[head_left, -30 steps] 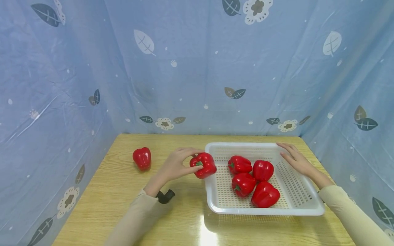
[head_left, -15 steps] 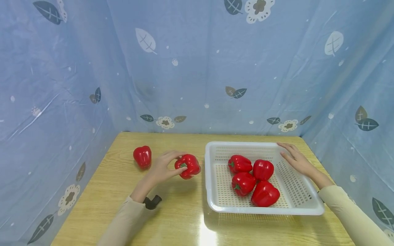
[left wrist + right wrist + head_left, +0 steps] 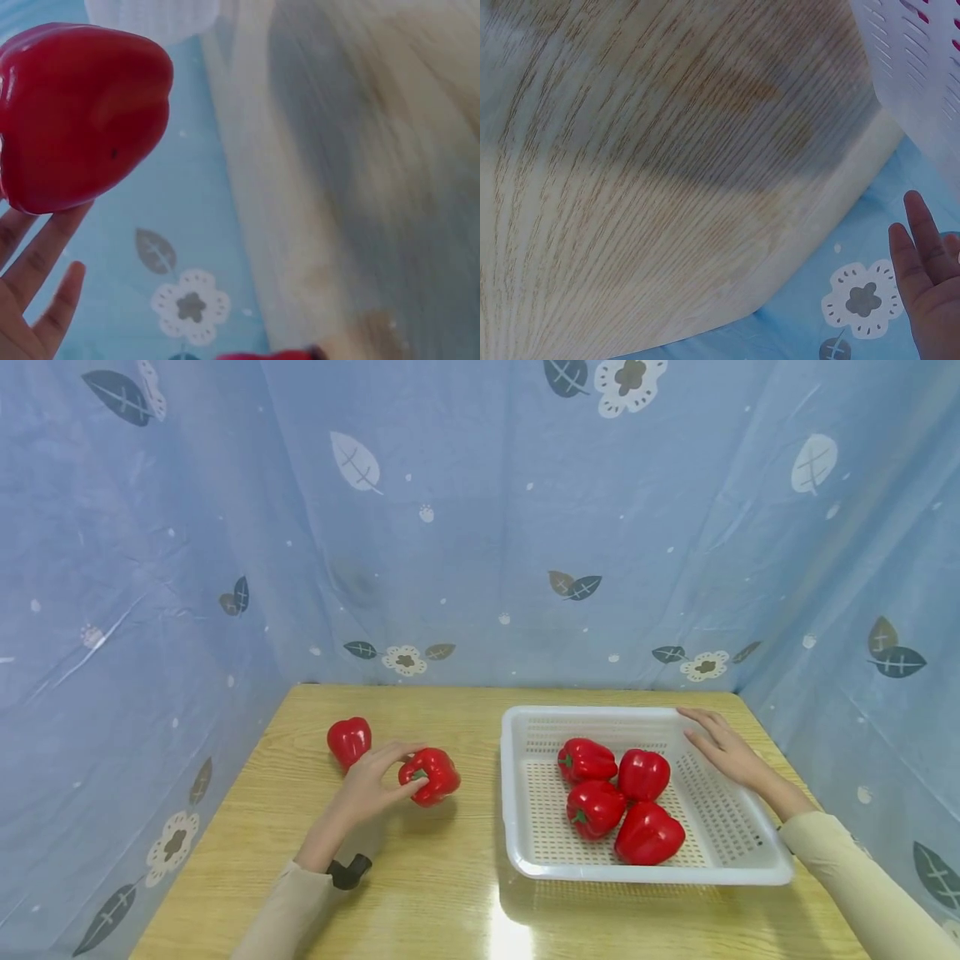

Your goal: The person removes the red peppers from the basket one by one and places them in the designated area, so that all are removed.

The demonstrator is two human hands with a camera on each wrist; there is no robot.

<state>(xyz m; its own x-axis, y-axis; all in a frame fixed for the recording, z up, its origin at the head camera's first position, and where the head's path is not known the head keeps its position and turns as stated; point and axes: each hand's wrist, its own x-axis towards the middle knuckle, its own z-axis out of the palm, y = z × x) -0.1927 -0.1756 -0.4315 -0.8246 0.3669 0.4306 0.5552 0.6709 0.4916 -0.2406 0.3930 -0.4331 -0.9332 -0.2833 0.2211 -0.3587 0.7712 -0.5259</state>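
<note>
My left hand [image 3: 366,787] pinches a glossy red bell pepper [image 3: 441,775] between thumb and fingers, just over the table left of the basket. In the left wrist view this pepper [image 3: 82,112] fills the upper left, with fingers of the hand [image 3: 34,307] below it. A second red bell pepper [image 3: 349,737] lies on the table, partly behind that hand. Fingers loosely extended, my right hand [image 3: 723,753] rests at the right rim of a white plastic basket [image 3: 645,874]. In the right wrist view, the hand [image 3: 934,300] shows at the lower right, below the basket wall [image 3: 919,90].
Several red bell peppers [image 3: 594,808] sit together inside the basket, toward its middle. A black band [image 3: 349,872] is on the left wrist. Beyond the wooden table [image 3: 427,893] hangs a blue patterned curtain [image 3: 465,527], which also closes off both sides.
My left hand has carried its pepper leftward from the basket's left rim, over the table, toward the lone pepper. The right hand and the peppers in the basket have stayed put.
</note>
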